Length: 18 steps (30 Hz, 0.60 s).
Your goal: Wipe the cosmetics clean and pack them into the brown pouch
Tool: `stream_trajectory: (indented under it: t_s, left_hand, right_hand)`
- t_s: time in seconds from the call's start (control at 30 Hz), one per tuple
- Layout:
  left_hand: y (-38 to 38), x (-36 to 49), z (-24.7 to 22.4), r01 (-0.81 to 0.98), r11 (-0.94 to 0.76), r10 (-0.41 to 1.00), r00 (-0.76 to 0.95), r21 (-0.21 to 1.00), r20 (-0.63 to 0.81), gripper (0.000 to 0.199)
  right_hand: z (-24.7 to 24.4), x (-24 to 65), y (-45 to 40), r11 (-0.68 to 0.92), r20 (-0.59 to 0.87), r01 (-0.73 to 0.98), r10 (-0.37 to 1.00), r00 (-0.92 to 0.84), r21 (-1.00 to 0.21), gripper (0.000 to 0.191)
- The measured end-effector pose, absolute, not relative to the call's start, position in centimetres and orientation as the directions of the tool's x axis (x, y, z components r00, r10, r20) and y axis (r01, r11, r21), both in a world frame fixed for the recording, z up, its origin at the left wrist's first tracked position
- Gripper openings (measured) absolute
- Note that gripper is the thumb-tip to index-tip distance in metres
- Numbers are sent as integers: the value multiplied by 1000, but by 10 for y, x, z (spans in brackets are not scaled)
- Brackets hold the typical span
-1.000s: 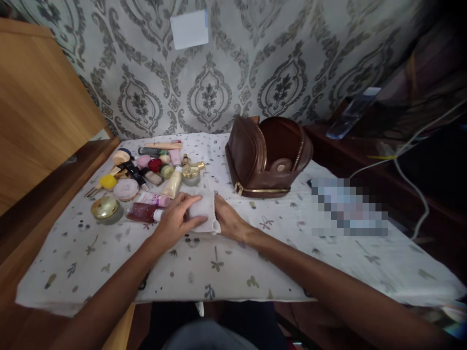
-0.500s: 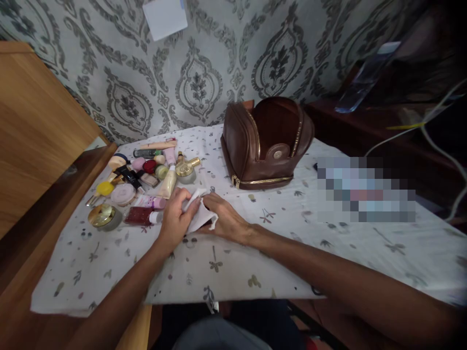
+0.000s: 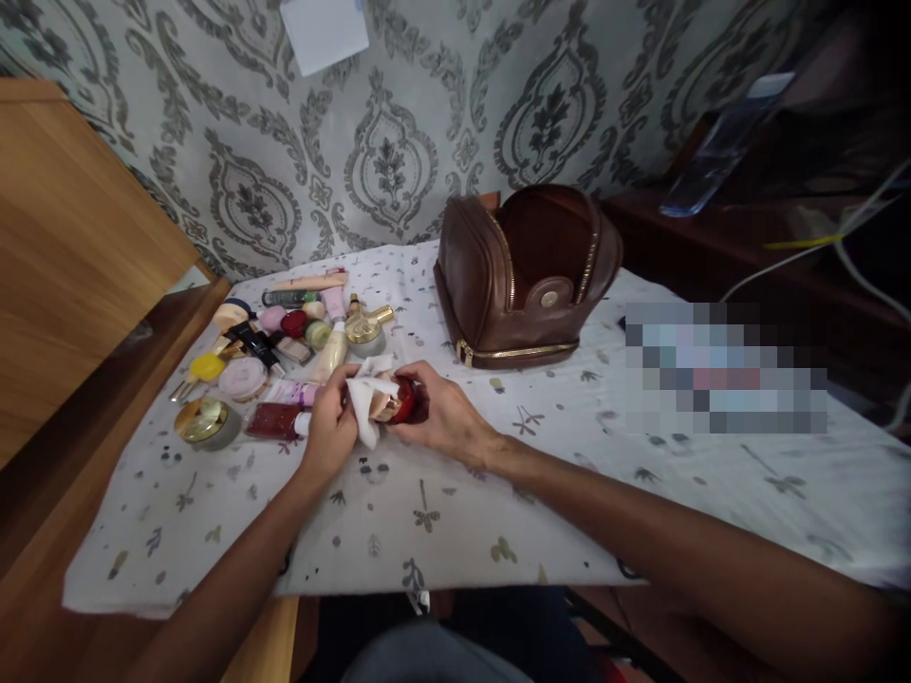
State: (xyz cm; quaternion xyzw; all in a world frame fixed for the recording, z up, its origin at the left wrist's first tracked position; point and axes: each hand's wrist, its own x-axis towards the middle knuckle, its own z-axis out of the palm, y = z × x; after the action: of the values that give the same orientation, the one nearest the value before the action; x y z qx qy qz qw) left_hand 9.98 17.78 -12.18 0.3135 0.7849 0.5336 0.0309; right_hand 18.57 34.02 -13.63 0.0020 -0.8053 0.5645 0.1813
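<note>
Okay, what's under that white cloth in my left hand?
Beside the white cloth, a red item with a pinkish-gold part shows, held in your right hand. Anything under the cloth is covered, so I can't tell.

A cloth-covered table, white with a print of small sprigs and leaves, bears an upright brown bag with its top unzipped. Left of the bag stands a gold-lidded jar; farther left of it, close together, lie a cream tube, a black tube, a pale pink compact and a yellow piece. Left and forward of the bag lie a red bottle with a white cap and another gold-lidded jar. Right of the bag is a pixelated item, unidentifiable.
</note>
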Motion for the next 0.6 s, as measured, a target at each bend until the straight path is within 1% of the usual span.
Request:
stream_trajectory:
  t_s: [0.07,0.13,0.23,0.3,0.37,0.47,0.5,0.6]
  left_hand:
    - [177,102,-120,462,212,578,-770,861,270,30]
    - [176,105,-118,505,194,628,-723,841,289,33]
    - [177,108,-117,622,220,680,-650,751,339,43]
    - [178,111,-119,684,264,697,-622,680,356,48]
    - [180,112,-121,717,307,702,-615,626,360,49]
    - [182,115,-122,720,364,692,-633,590,346,46]
    - [183,116,-122,716,374,686,-642,590,344,44]
    - [185,118,-116,686,365,668,-664,630,336,32]
  right_hand:
    - [-138,185,340,307,256,-174,250,-934,-936,54]
    - [-141,183,341,256,244,-173,276,-930,-951,52]
    - [-144,181,341,216,252,-193,296,-921,-957,49]
    - [-145,181,342,219,277,-218,289,-916,-951,46]
    - [-143,184,342,265,314,-247,255,-914,-932,44]
    - [-138,190,344,401,387,-291,183,-904,-869,38]
    - [-136,193,345,439,412,-318,138,-900,-841,40]
    - [-134,197,346,499,474,-418,-15,-880,-760,53]
